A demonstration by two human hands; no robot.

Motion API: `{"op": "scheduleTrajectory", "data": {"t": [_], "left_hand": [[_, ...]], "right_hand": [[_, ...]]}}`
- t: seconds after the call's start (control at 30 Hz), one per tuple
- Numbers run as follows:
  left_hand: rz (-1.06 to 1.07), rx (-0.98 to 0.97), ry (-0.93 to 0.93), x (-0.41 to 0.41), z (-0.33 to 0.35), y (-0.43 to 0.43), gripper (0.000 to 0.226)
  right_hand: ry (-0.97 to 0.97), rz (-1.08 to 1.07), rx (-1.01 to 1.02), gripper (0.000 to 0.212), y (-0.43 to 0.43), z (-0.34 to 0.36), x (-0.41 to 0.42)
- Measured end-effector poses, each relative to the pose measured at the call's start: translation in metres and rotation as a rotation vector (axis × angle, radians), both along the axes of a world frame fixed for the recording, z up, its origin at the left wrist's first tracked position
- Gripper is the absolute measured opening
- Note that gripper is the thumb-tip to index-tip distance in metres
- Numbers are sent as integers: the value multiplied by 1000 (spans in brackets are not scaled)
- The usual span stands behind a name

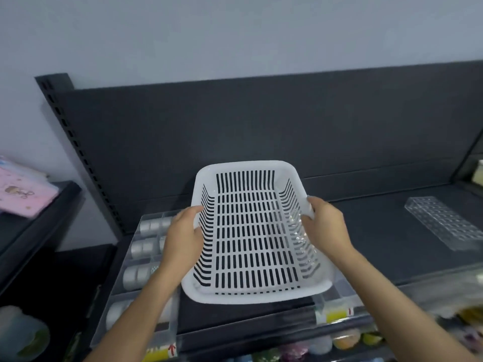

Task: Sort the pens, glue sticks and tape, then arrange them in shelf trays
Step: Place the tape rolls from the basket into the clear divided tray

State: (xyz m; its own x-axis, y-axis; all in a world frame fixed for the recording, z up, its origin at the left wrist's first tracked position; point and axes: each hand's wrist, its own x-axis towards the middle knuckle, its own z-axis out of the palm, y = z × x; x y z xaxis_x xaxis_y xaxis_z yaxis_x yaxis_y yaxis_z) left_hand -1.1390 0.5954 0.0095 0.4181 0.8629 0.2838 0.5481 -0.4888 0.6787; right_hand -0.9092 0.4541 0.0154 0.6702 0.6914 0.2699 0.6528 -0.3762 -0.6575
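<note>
I hold an empty white slotted plastic basket [251,165] above the dark shelf [366,244], tilted toward me. My left hand [183,239] grips its left rim, thumb inside. My right hand [324,226] grips the right rim. A clear divided tray [146,226] at the left holds rolls of tape [142,248] in several compartments, partly hidden by my left arm. No pens or glue sticks are plainly visible.
A clear grid-patterned tray [444,220] lies at the shelf's right. A slotted upright [68,131] stands at the left. Pink packaged goods [23,189] sit on a neighbouring shelf. Blurred colourful items [345,340] fill the lower shelf.
</note>
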Motion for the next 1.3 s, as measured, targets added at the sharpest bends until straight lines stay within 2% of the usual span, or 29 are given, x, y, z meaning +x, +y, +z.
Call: {"op": "scheduleTrajectory", "data": {"t": [0.2,0.47,0.63,0.9,1.07,1.3], "left_hand": [[-133,54,-50,17,14,-9,46],[-325,27,-98,63,22,-47,48],[-418,12,-90,104,23,-81,47],[-546,-38,-89,212,19,-165,45],[-602,-94,-102,291,14,-231,44],[-658,-168,-105,388,13,-315,49]], "right_hand": [[23,-169,63,36,-44,10,-7],[-5,-371,50,21,-113,22,-2],[0,-455,58,24,-162,20,18],[-30,-612,54,22,-265,17,90],[-43,-724,37,32,-338,15,152],[-48,-816,20,24,-430,10,228]]}}
